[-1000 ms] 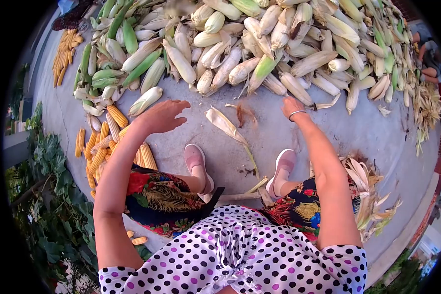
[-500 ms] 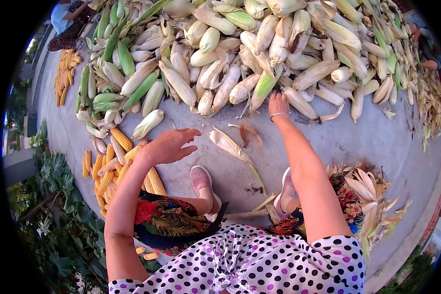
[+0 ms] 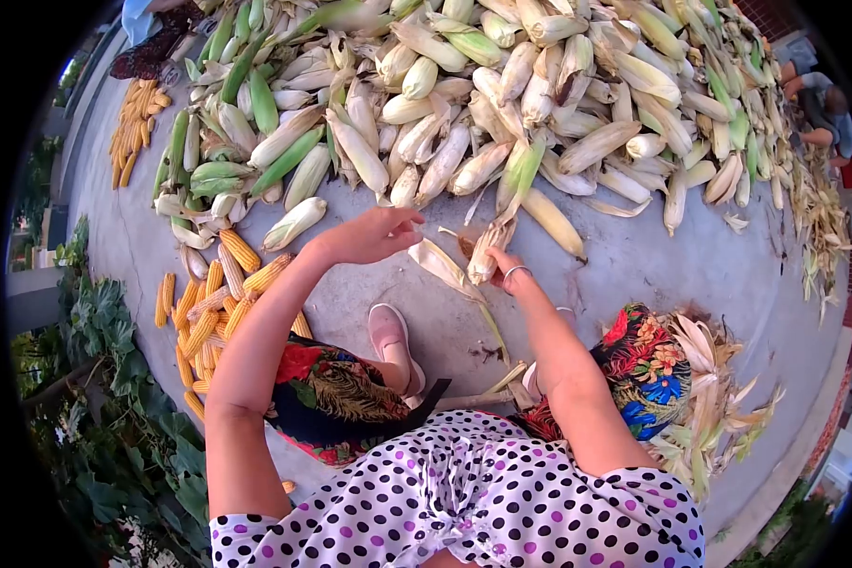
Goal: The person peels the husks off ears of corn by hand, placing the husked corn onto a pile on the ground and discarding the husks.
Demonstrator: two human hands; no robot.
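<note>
Hands, two, bare, logged from my single feed; all places are given from the heap of unhusked corn.

Head view.

1. Right hand, bracelet at the wrist: on the near side of the heap, thumb and fingers closed on one unhusked ear.

2. Left hand: just off the heap's near edge; fingers loosely bent, nothing visible in them, though I see only the back.

3. The unhusked ear, one: raised just in front of the heap, tilted, wrapping dry and pale. Whether its upper end touches the green-husked ear at the heap's edge, I cannot tell. Handling, by my judgement: light enough for one hand; stiff core, papery husk that may slide or tear; sturdy overall. Best hold, I would say, round the thick middle, where husk backs onto cob, rather than by loose leaf ends.

4. Loose husk, one: on the floor, near side of the heap.

5. Yellow cobs, stripped: a pile near the heap's left near corner. Second lot: beside the heap's left flank.

6. Husk scraps: well out from the heap's near side, rightward.

7. Other people, two: one person beyond the heap's far left, another at its right flank.
</note>
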